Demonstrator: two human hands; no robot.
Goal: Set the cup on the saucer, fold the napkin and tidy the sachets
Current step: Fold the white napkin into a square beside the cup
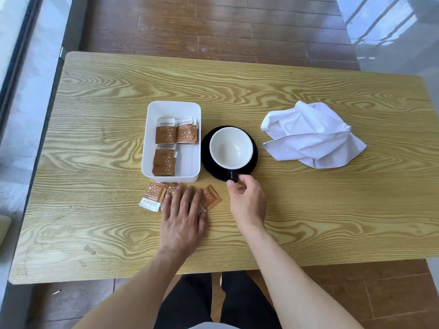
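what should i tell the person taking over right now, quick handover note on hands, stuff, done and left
Left hand: fingers straight, resting flat on the loose sachets on the table, in front of the white tray.
Right hand: fingertips at the handle of the cup; whether its grip is closed on the handle cannot be told.
Done: cup sits on the black saucer. Several sachets already lie in the tray.
Left: gather the loose sachets into the tray; fold the white napkin, which lies crumpled to the right of the saucer.
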